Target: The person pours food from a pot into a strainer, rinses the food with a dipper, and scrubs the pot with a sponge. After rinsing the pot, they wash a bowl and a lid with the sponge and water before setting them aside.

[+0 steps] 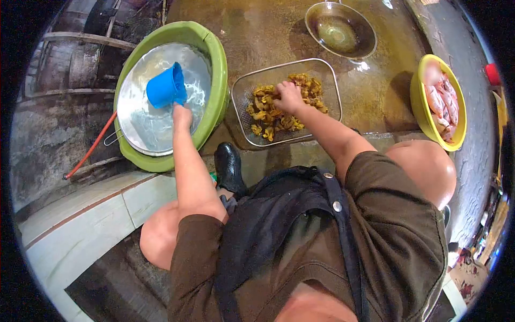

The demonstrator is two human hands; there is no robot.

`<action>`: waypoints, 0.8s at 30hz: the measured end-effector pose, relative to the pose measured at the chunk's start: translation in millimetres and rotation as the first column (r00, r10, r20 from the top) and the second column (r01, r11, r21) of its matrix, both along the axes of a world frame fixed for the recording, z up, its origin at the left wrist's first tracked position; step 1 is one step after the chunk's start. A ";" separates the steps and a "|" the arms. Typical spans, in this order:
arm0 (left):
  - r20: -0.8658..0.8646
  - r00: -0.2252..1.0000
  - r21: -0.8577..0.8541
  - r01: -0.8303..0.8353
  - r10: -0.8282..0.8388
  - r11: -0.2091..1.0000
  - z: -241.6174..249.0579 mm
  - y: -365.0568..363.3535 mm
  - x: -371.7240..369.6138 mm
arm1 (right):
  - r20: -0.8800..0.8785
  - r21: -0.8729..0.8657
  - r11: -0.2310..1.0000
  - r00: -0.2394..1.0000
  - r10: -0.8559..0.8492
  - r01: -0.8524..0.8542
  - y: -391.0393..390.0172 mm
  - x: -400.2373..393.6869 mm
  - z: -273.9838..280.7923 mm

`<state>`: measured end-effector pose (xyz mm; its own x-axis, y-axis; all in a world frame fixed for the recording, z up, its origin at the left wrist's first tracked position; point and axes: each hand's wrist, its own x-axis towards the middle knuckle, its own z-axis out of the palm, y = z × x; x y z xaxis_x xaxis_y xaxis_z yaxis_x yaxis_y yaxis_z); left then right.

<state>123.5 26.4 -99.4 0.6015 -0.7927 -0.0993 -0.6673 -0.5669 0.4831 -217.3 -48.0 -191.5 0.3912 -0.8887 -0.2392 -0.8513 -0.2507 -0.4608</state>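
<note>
the head camera looks down at a person squatting on a wet floor. the left hand [181,115] holds the handle of a blue cup [167,86], with the fingers wrapped tight around it. the cup is tipped over a shiny metal pan [139,123] that sits inside a big green tub [217,70]. the right hand [288,96] rests in a wire basket [241,96], with its fingers curled down into a pile of yellow food pieces [268,115]. the basket sits on the floor just beside the green tub. a black boot [229,166] is near the basket. farther off are a metal bowl [340,29] and a yellow bowl [424,118] with pink meat [442,99] in it.
</note>
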 end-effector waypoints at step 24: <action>-0.769 0.632 -0.079 0.052 -0.094 0.996 174.6 17.9 -90.8 | 0.435 0.347 0.858 0.746 -0.505 0.379 -17.9 30.5 21.6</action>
